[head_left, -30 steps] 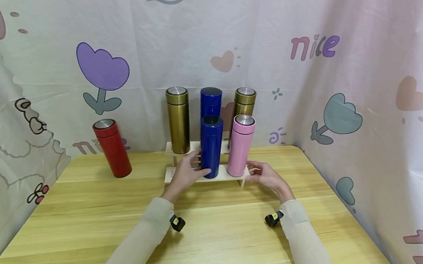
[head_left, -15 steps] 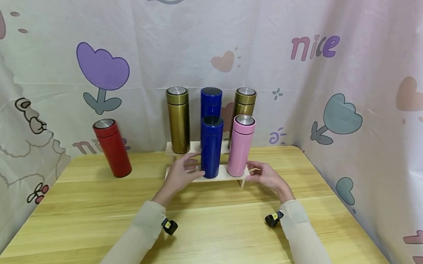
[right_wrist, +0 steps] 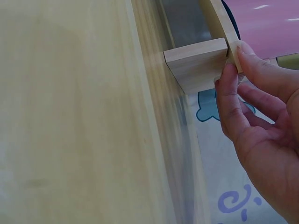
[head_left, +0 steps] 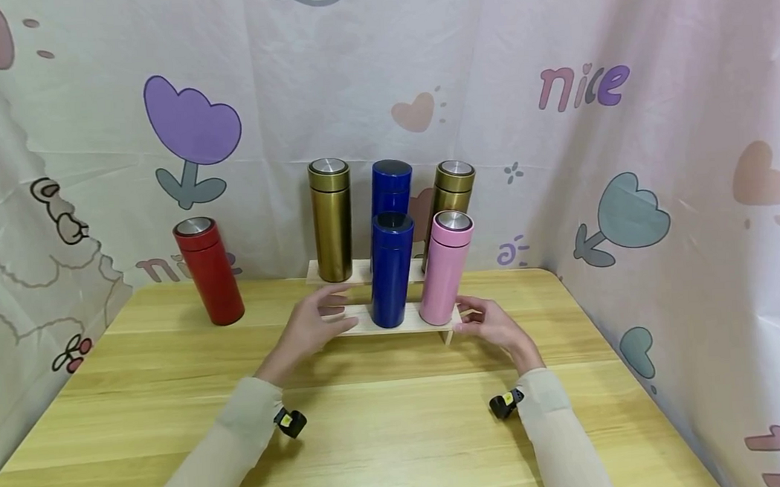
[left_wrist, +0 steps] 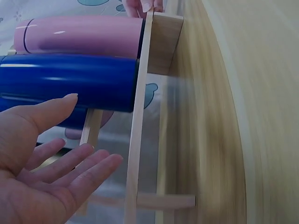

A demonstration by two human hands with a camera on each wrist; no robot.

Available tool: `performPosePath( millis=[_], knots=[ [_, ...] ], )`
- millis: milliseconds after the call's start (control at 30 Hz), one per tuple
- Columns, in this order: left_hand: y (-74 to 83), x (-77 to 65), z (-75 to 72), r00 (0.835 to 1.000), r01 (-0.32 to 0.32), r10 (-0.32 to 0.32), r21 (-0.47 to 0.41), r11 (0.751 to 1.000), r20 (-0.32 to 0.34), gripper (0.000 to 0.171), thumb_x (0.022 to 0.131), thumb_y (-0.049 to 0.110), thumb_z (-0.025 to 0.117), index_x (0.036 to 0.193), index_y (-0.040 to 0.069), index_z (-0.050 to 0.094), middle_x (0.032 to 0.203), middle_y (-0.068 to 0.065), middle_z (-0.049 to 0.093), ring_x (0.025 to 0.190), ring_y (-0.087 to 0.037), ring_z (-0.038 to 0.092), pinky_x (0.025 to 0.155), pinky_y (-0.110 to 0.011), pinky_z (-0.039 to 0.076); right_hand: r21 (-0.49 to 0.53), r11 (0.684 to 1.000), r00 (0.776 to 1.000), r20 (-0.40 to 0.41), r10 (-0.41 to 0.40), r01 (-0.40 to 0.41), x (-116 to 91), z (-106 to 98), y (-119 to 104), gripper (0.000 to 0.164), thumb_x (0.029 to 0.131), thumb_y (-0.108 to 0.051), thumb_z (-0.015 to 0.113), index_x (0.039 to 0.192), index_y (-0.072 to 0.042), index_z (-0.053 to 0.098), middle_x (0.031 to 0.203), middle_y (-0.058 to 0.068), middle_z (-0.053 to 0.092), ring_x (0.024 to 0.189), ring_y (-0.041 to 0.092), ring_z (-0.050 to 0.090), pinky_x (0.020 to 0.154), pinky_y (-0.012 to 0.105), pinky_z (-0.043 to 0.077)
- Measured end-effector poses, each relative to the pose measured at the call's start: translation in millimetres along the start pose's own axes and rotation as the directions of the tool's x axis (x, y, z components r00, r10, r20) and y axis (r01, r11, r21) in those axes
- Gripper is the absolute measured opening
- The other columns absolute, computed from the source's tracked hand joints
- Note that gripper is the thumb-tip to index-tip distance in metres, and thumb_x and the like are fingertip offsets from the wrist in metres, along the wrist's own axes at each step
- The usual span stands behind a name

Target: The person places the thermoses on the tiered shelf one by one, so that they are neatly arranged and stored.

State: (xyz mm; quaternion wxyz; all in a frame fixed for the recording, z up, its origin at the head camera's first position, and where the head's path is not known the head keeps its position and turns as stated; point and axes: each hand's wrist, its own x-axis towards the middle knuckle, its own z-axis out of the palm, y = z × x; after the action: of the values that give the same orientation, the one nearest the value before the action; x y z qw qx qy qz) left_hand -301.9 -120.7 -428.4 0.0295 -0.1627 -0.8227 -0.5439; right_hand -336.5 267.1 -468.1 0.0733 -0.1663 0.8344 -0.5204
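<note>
On the lower step of a two-tier wooden rack [head_left: 360,321] stand a blue thermos flask [head_left: 392,273] and a pink thermos flask [head_left: 446,273]. My left hand [head_left: 306,329] hovers by the left part of that step, apart from the blue flask, with fingers spread and nothing in them. The left wrist view shows the same hand [left_wrist: 51,172] with the thumb overlapping the blue flask [left_wrist: 93,79]. At the other end, my right hand [head_left: 496,326] pinches the step's edge between thumb and fingertips, as the right wrist view of the hand [right_wrist: 261,107] shows.
Behind, the upper step carries a gold flask [head_left: 333,232], another blue flask [head_left: 391,184] and a second gold flask [head_left: 455,184], partly hidden. A red flask [head_left: 212,277] stands on the wooden table [head_left: 402,436] to the left. A printed curtain [head_left: 486,59] hangs behind.
My left hand has let go of the front blue flask and drawn away to the left, its fingers spreading. The right hand keeps its place at the rack's right end.
</note>
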Motion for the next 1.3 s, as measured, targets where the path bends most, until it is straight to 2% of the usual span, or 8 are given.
performPosePath(
  millis=[300, 533, 800, 900, 1300],
  knots=[
    [-7.7, -9.1, -23.0, 1.0, 0.004, -0.003, 0.082, 0.997, -0.014, 0.061, 0.091, 0.018, 0.081, 0.146, 0.011, 0.056, 0.138, -0.023, 0.065, 0.123, -0.043, 0.067, 0.102, -0.053, 0.057, 0.01, 1.0, 1.0, -0.004, -0.008, 0.008, -0.6, 0.2, -0.1, 0.071, 0.091, -0.001, 0.073, 0.153, 0.009, 0.039, 0.139, 0.033, 0.057, 0.111, 0.03, 0.065, 0.086, 0.018, 0.057],
    [-14.3, -15.6, -37.7, 0.999, 0.011, -0.008, 0.087, 0.996, -0.031, 0.06, 0.091, 0.018, 0.08, 0.145, 0.009, 0.056, 0.139, -0.023, 0.064, 0.122, -0.042, 0.067, 0.098, -0.05, 0.06, 0.001, 1.0, 1.0, -0.004, 0.021, -0.021, -1.3, 1.3, -2.5, 0.071, 0.093, -0.002, 0.073, 0.154, 0.008, 0.038, 0.139, 0.032, 0.057, 0.114, 0.032, 0.065, 0.088, 0.018, 0.056],
    [-19.9, -25.2, -55.1, 0.997, 0.063, -0.057, 0.113, 0.992, -0.057, 0.061, 0.092, 0.019, 0.079, 0.146, 0.007, 0.054, 0.14, -0.024, 0.064, 0.125, -0.044, 0.065, 0.098, -0.053, 0.06, 0.001, 1.0, 1.0, -0.003, 0.019, -0.019, -1.2, 1.4, -3.3, 0.07, 0.093, -0.002, 0.073, 0.154, 0.007, 0.039, 0.141, 0.032, 0.057, 0.115, 0.031, 0.065, 0.089, 0.018, 0.056],
    [-22.7, -27.2, -60.0, 0.997, 0.06, -0.053, 0.111, 0.992, -0.063, 0.06, 0.092, 0.018, 0.079, 0.145, 0.005, 0.054, 0.14, -0.027, 0.063, 0.125, -0.046, 0.065, 0.097, -0.053, 0.06, 0.0, 1.0, 1.0, -0.008, 0.021, -0.021, -1.5, 1.2, -2.9, 0.07, 0.092, -0.002, 0.073, 0.153, 0.008, 0.039, 0.14, 0.032, 0.057, 0.114, 0.031, 0.065, 0.088, 0.018, 0.056],
    [-30.9, -38.4, -78.8, 0.994, 0.077, -0.064, 0.141, 0.987, -0.092, 0.06, 0.092, 0.023, 0.079, 0.145, 0.007, 0.056, 0.139, -0.028, 0.063, 0.123, -0.047, 0.065, 0.094, -0.051, 0.062, 0.019, 1.0, 1.0, -0.008, 0.016, -0.016, -2.4, 2.6, -4.3, 0.071, 0.092, 0.0, 0.073, 0.153, 0.009, 0.038, 0.139, 0.033, 0.055, 0.109, 0.026, 0.065, 0.086, 0.018, 0.057]
  ],
)
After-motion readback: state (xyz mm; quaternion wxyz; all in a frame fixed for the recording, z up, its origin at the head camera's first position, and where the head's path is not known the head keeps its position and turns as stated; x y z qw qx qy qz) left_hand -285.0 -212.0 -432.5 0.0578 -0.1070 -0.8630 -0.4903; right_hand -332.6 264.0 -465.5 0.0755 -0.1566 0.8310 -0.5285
